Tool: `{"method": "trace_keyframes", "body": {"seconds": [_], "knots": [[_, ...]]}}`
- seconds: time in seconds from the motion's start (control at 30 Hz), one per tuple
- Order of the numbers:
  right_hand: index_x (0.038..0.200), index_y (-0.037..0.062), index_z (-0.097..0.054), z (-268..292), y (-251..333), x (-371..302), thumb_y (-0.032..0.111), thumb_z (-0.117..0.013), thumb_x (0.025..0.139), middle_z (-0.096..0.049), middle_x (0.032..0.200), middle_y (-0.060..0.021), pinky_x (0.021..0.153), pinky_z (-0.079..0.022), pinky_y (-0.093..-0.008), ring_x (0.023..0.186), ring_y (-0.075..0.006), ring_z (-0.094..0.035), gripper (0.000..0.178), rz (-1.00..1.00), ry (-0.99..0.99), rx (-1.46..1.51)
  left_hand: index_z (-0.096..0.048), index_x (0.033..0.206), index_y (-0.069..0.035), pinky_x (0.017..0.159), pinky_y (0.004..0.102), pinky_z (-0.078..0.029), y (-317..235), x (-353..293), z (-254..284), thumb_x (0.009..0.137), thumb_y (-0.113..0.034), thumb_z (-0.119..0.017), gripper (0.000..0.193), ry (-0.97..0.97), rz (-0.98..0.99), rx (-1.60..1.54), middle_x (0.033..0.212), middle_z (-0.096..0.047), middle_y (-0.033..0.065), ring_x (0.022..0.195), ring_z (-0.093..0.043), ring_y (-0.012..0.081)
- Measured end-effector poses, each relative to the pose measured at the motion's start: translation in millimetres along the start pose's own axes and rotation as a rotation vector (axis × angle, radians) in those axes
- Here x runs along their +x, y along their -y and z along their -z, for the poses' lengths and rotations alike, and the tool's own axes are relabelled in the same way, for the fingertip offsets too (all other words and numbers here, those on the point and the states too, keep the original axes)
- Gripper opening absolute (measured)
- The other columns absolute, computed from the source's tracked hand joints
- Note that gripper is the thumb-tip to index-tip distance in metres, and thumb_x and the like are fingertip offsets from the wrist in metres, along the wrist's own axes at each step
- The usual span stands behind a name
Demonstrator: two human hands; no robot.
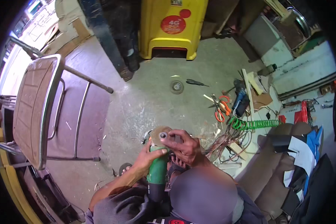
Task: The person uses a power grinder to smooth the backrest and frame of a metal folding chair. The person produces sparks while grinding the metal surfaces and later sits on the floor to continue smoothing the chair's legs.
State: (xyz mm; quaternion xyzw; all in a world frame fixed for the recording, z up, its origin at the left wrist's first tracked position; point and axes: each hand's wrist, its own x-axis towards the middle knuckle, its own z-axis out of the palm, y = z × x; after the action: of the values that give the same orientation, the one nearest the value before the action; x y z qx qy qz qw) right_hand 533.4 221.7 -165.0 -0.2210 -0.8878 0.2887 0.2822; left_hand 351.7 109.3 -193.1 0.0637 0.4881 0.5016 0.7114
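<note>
A green and black angle grinder [157, 170] stands nearly upright in front of my lap, its head end away from me. My left hand [142, 159] is wrapped round the grinder near its head, with the thumb lying across the green body. A brownish round disc [156, 135] is on the head, with a small metal nut [163, 135] at its centre. The fingers of my right hand [186, 147] are bent in against the nut and the disc's face. Exactly how the fingertips grip there is partly hidden.
Ahead is a yellow plastic stool [171, 31]; a metal-framed chair [35, 108] stands left. On the floor lie a round metal piece [176, 87], a dark slim tool [196, 82], orange-handled scissors [221, 110], a blue power tool [241, 99], tangled cables and a green coiled hose [255, 125].
</note>
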Motion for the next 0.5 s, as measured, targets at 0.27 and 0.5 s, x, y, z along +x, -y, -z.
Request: {"method": "trace_keyframes", "body": {"seconds": [0.27,0.5], "knots": [[0.136,0.0247,-0.069,-10.5,3.5,9.5,0.01,-0.08,0.07,-0.061,0.135,-0.0068,0.072,-0.065,-0.0348,0.099,-0.0235,-0.075,0.069,0.04,0.055,-0.035,-0.035,0.153,-0.003,0.082,0.0345,-0.059,-10.8,-9.3,15.8,0.085,-0.009,-0.083,0.083,-0.005,0.005,0.01,0.114,-0.069,0.0129,0.097,-0.07,0.0203],[0.138,0.0266,-0.068,-7.8,16.6,14.6,0.011,-0.081,0.068,-0.061,0.136,-0.006,0.067,-0.064,-0.0355,0.094,-0.0236,-0.076,0.072,0.059,0.155,-0.103,-0.021,0.157,0.006,0.084,0.035,-0.06,-9.3,-14.5,27.7,0.085,-0.01,-0.083,0.097,-0.022,-0.083,0.036,0.119,-0.069,0.0177,0.1,-0.071,0.0216]]}}
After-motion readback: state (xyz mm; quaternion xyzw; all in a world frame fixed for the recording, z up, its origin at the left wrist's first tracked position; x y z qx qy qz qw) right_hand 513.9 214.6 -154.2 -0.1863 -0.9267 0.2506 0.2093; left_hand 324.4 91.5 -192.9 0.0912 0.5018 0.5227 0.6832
